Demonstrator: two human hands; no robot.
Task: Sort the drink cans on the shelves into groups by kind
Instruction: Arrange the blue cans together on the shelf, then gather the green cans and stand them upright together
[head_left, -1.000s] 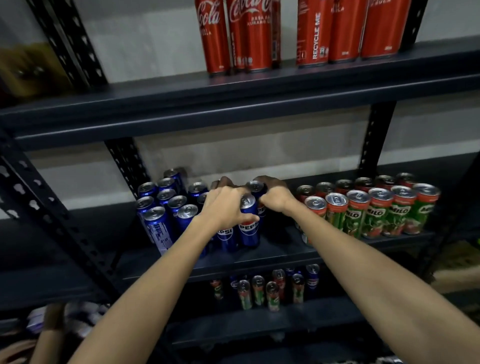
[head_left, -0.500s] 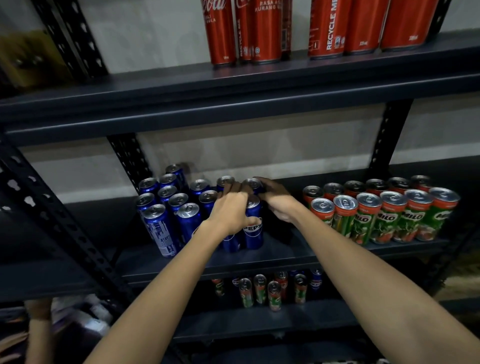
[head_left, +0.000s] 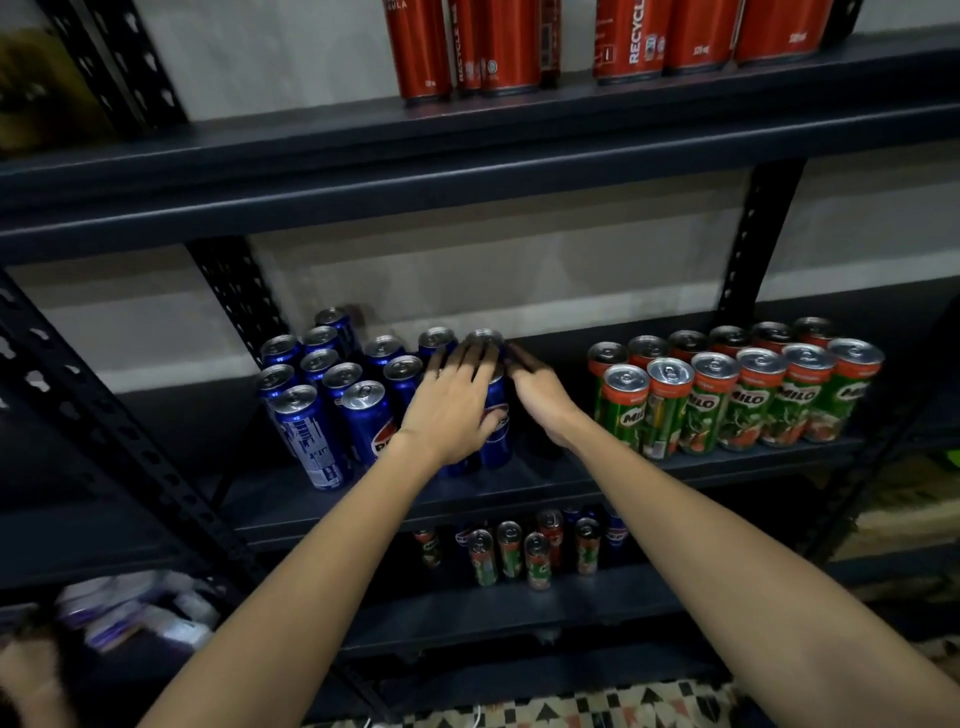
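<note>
A: State the finger condition of each hand.

B: Left hand (head_left: 452, 410): fingers extended and spread, laid flat against the tops and sides of the rightmost Pepsi cans (head_left: 496, 421); nothing is gripped. Right hand (head_left: 540, 400): fingers extended, pressed against the right side of the same cans; released, no grasp.

A: Location of the Pepsi group?

B: Middle shelf (head_left: 519, 483), left portion, standing upright in close rows. The Milo cans (head_left: 748, 400) stand in two rows on the same shelf, to the right, well apart from the Pepsi group, with bare shelf between.

A: Other shelves?

B: Top shelf (head_left: 467, 156): red Coca-Cola cans (head_left: 498, 47), upright, upper parts cut off by the frame. Lower shelf (head_left: 519, 608): a small mixed cluster (head_left: 524, 551) of Milo and Pepsi cans, unsorted. A patterned floor (head_left: 597, 709) shows below.
</note>
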